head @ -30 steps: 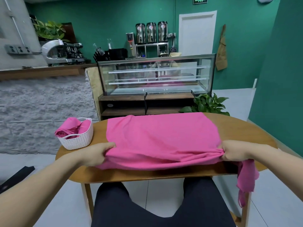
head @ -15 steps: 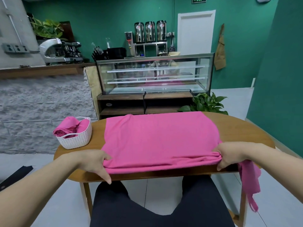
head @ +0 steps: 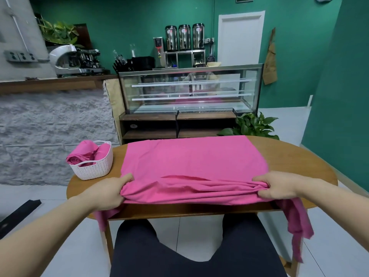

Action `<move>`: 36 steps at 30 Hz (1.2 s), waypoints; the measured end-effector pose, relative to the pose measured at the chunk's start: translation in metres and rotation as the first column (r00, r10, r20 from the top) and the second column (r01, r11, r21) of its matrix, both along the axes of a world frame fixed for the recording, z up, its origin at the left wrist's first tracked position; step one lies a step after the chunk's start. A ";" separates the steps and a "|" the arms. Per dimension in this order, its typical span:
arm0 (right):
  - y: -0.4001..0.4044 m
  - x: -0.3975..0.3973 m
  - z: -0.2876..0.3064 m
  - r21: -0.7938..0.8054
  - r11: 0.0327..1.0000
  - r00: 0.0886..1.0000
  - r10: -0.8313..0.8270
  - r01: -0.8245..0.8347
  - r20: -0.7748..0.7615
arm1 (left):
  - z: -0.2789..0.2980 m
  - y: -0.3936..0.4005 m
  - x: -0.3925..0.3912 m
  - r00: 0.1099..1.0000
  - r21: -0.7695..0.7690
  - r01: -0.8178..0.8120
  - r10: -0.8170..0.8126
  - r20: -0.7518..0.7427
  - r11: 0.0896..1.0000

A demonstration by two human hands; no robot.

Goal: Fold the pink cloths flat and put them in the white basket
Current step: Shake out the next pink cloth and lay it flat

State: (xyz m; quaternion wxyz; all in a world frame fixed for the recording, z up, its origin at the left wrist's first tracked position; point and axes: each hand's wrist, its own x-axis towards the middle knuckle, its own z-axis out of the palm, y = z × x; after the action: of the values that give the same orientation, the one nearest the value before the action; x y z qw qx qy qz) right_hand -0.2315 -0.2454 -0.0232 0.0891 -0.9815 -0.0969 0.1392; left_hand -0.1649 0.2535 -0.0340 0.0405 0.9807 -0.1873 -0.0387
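Observation:
A large pink cloth [head: 191, 162] lies spread over the middle of the oval wooden table [head: 295, 156]. Its near edge is bunched into folds. My left hand [head: 108, 193] grips the bunched near-left corner. My right hand [head: 276, 186] grips the bunched near-right corner, and a tail of cloth hangs from it past the table's edge. The white woven basket [head: 93, 169] stands at the table's left end, to the left of the cloth, with rolled pink cloths [head: 85, 153] in it.
My dark-trousered legs [head: 179, 250] are under the table's near edge. Behind the table stand a glass display case [head: 189, 90] and a potted plant [head: 253, 125]. A stone-faced counter [head: 50, 132] is at the left, a green wall at the right.
My left hand has closed on the cloth's near-left corner again. Both hands have lifted the near edge slightly and bunched it more. The head camera has tilted a little.

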 end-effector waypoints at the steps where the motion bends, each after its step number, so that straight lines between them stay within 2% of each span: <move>1: 0.001 -0.002 0.002 -0.063 0.998 1.000 0.013 -0.015 -0.024 | 0.003 -0.002 -0.001 0.998 0.087 0.036 -0.040 0.045 0.996; 3: 0.003 -0.004 0.006 -0.172 0.985 0.998 0.010 -0.019 -0.056 | 0.008 -0.011 -0.001 0.994 0.211 0.080 -0.095 0.060 0.974; 5: 0.002 -0.004 0.005 -0.273 0.961 0.998 0.019 -0.034 -0.055 | 0.010 -0.018 -0.001 0.997 0.326 0.057 -0.070 0.028 0.944; 7: 0.000 -0.002 0.002 -0.383 0.923 0.999 0.034 -0.045 -0.034 | 0.007 -0.017 0.009 0.990 0.344 0.071 -0.107 0.088 0.936; 10: -0.004 0.000 0.000 -0.443 0.896 0.999 0.037 -0.031 0.005 | 0.004 -0.006 0.015 0.976 0.163 0.070 -0.101 0.194 0.984; 13: -0.008 0.000 0.001 -0.354 0.935 1.000 0.018 -0.019 -0.006 | -0.003 0.003 0.019 0.987 -0.141 0.038 -0.014 0.162 0.989; 14: -0.009 0.000 0.001 -0.332 0.943 1.000 0.020 -0.024 -0.013 | -0.004 0.004 0.018 0.990 -0.177 0.022 0.003 0.142 0.984; 15: -0.010 0.000 0.000 -0.308 0.951 1.000 0.011 -0.016 -0.017 | -0.005 0.005 0.017 0.992 -0.158 0.010 0.010 0.125 0.987; 17: -0.010 -0.001 0.002 -0.260 0.965 1.000 0.001 -0.008 -0.029 | -0.005 0.005 0.015 0.991 0.006 0.012 -0.012 0.133 1.000; 19: -0.009 -0.003 0.003 -0.257 0.966 1.000 0.018 -0.018 -0.004 | -0.002 0.001 0.012 0.988 0.197 0.005 -0.034 0.148 0.980; 21: -0.010 -0.006 0.002 -0.251 0.967 0.999 0.041 -0.037 0.008 | 0.005 -0.007 0.005 0.986 0.314 -0.005 -0.048 0.160 0.949; 23: -0.013 -0.009 -0.001 -0.280 0.955 0.992 0.117 -0.102 0.038 | 0.005 -0.007 -0.001 0.985 0.340 0.028 -0.083 0.148 0.940; 25: -0.014 -0.013 -0.002 -0.331 0.921 0.967 0.244 -0.207 0.073 | 0.004 -0.003 -0.004 0.997 0.340 0.023 -0.046 0.059 0.940; 28: -0.009 -0.012 -0.005 -0.399 0.895 0.974 0.225 -0.201 0.013 | -0.005 -0.001 0.001 0.998 0.433 0.012 -0.035 0.046 0.901; 31: -0.004 -0.004 -0.009 -0.465 0.865 0.977 0.213 -0.191 -0.005 | -0.009 0.000 0.009 0.988 0.338 0.103 -0.136 0.075 0.935; 34: -0.004 -0.005 -0.004 -0.363 0.928 0.996 0.084 -0.090 -0.032 | -0.008 0.003 0.011 0.995 0.104 0.095 -0.096 0.012 0.990; 36: -0.002 -0.009 -0.002 -0.311 0.949 0.997 0.031 -0.053 -0.074 | -0.007 -0.001 0.006 0.997 0.069 0.070 -0.072 0.016 0.995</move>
State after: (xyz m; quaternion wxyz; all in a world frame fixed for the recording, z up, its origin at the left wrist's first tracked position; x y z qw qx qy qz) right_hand -0.2406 -0.2476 -0.0250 -0.0670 -0.9756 -0.0915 0.1881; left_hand -0.1589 0.2528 -0.0411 0.0037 0.9745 -0.2210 -0.0376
